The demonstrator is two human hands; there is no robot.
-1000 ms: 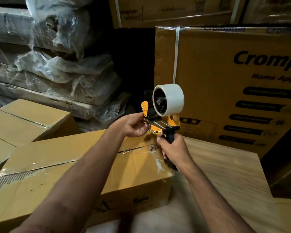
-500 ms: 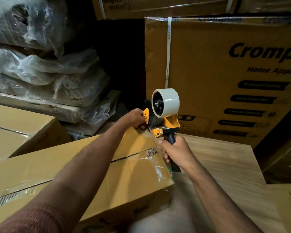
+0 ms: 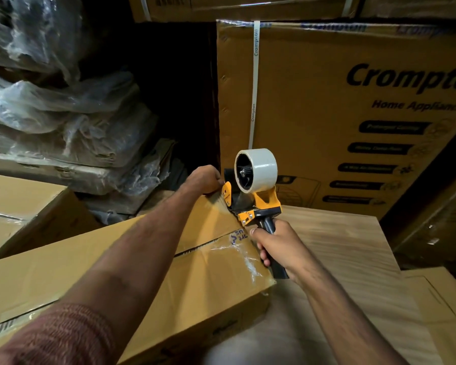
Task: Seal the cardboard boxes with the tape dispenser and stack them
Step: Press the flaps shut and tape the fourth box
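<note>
At the far corner of the cardboard box (image 3: 116, 259) on our wooden table (image 3: 353, 259), our right hand (image 3: 277, 248) clenches the tape dispenser (image 3: 253, 191) handle while our left hand (image 3: 204, 179), curled, pins what we judge the tape's end; with the flap seam apparently half-sealed, stacking remains.

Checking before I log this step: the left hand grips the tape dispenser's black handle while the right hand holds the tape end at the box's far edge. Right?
Not quite: the hands are swapped. In the head view the right hand grips the tape dispenser by its black handle, while the left hand holds the tape end at the far edge of the box.
</note>
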